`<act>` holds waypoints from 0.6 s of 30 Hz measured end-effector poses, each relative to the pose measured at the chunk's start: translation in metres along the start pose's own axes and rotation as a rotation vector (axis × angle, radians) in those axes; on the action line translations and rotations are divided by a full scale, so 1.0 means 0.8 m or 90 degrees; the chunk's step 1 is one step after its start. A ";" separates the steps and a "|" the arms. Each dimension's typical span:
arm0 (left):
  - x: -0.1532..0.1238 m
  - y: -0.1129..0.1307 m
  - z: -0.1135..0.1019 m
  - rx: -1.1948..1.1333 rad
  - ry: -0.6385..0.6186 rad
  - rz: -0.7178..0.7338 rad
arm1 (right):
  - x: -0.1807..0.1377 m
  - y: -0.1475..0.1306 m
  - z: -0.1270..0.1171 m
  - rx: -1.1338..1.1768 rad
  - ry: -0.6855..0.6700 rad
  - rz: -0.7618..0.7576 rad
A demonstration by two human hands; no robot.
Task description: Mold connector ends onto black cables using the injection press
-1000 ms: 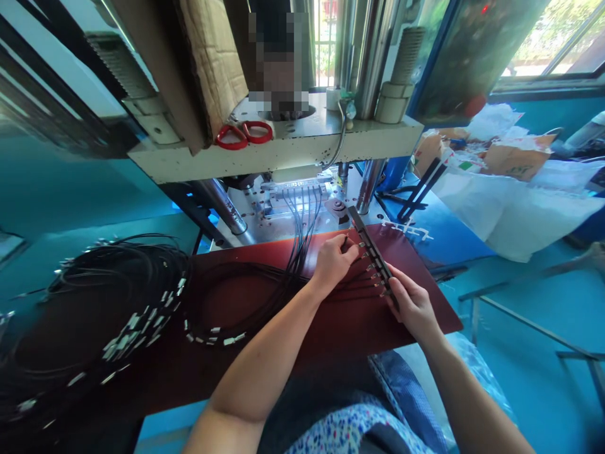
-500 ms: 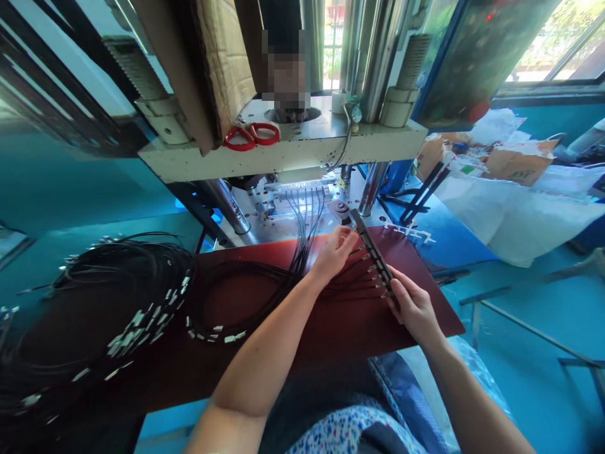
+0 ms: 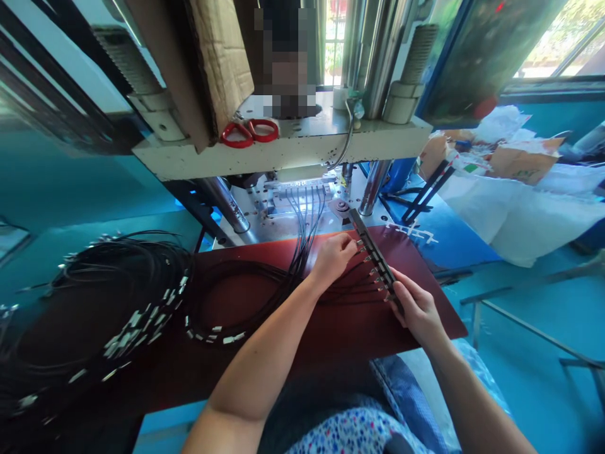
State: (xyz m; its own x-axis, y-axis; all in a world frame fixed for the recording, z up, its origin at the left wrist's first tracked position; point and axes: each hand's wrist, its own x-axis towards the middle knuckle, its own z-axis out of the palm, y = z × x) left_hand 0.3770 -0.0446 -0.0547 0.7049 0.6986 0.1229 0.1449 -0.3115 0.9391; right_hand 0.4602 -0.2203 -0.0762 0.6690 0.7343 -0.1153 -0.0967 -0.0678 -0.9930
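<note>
A long black fixture bar (image 3: 373,255) lies slantwise on the dark red work board (image 3: 265,340), with several metal-tipped black cables plugged along its left side. My right hand (image 3: 416,309) grips the bar's near end. My left hand (image 3: 333,258) is pinched on a cable end (image 3: 355,243) beside the bar's far half. More black cables (image 3: 302,233) run from the board up into the lit jaw of the press (image 3: 297,189).
A large heap of black cables with silver ends (image 3: 94,302) covers the left. Red-handled scissors (image 3: 248,132) lie on the press's upper plate (image 3: 293,148), with steel columns (image 3: 227,208) below. Spare black bars (image 3: 425,186) and white bags (image 3: 515,208) lie at the right.
My left hand drew back slightly toward me along the bar, its fingers still pinching at the cable ends. My right hand kept its grip on the bar's near end.
</note>
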 end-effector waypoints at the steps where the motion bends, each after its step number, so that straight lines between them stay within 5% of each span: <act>1: 0.000 0.001 0.000 0.024 0.010 0.005 | 0.000 0.000 0.000 -0.007 -0.004 -0.001; 13: 0.003 -0.003 -0.007 0.056 -0.010 0.050 | 0.003 0.017 -0.005 -0.176 -0.081 -0.100; 18: -0.016 0.009 -0.013 0.162 0.026 0.121 | 0.003 0.010 0.001 -0.096 -0.045 -0.051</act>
State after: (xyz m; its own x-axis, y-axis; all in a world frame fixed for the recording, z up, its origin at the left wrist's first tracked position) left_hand 0.3613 -0.0491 -0.0462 0.7081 0.6361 0.3067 0.1856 -0.5866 0.7883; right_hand 0.4604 -0.2185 -0.0847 0.6162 0.7866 -0.0385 0.0697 -0.1031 -0.9922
